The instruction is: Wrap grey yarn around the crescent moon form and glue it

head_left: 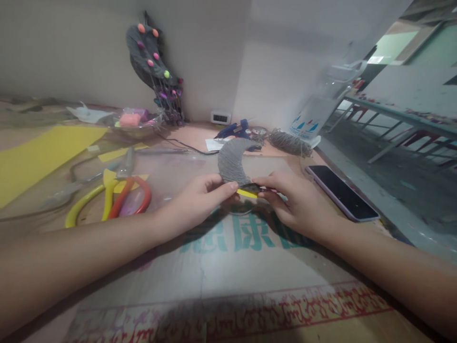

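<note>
Between my two hands is a crescent moon shape (233, 161) wound in grey yarn, held up over the table. Its lower end shows a bare yellow strip. My left hand (210, 193) pinches the moon's lower left side, thumb in front. With thumb and fingers closed, my right hand (282, 193) grips the lower right tip near the yellow part. Whether it also holds a yarn end is too small to tell. Behind the moon lie a blue glue gun (233, 128) and a bundle of grey yarn (290, 142).
Scissors with yellow and red handles (143, 195) lie left, by yellow sheet (43, 155). A phone (342, 193) rests at the table's right edge, below a clear bottle (317, 105). A decorated grey moon (148, 52) hangs against the wall above a small digital clock (221, 117).
</note>
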Demonstrator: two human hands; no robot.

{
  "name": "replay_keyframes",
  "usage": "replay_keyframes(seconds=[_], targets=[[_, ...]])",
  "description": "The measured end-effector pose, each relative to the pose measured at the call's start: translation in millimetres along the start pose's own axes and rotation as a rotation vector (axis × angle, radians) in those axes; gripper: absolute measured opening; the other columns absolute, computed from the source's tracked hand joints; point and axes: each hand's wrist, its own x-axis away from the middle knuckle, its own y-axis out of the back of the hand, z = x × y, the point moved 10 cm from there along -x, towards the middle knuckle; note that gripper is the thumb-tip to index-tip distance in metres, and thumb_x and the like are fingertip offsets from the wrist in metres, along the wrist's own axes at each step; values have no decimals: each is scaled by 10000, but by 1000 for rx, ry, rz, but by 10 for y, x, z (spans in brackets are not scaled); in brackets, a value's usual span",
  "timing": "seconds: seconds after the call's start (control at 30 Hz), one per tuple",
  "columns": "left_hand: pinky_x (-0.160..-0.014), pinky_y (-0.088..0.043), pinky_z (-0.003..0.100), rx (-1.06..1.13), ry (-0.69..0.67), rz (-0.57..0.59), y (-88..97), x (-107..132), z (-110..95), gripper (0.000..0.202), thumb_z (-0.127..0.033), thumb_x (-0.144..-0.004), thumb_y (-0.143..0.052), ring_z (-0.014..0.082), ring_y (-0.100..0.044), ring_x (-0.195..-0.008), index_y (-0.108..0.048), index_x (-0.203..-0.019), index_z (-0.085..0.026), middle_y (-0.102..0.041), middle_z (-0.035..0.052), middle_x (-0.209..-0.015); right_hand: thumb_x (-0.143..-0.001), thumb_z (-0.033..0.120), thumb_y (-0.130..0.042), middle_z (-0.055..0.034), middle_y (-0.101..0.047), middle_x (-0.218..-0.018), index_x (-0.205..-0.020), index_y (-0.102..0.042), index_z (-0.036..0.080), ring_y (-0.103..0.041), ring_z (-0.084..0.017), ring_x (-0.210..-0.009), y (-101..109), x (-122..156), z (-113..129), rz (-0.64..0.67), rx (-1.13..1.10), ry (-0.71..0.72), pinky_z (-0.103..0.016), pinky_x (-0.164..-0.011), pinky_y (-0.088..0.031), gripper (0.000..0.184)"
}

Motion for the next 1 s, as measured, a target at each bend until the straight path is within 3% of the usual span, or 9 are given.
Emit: replay_keyframes(seconds=[0.43,1.0], targets=[[-733,-456,290,16,36,16,-10,-9,63,338,-460,-851,-542,163,-593,-761,-676,-821,-152,-675,39,-801,-898,133,-466,-70,-636,-767,-1063,-629,116,-571,-195,-668,21,14,91,-48,195,105,-302,-586,-414,233],[-760,-484,297,40,40,32,-18,-7,78,341,-472,-844,-555,174,-615,-787,-686,-820,-158,-697,51,-827,-919,167,-454,-68,-642,-801,-1077,-611,137,-577,-182,-716,18,11,52,-32,83,56,-293,-632,-435,224]])
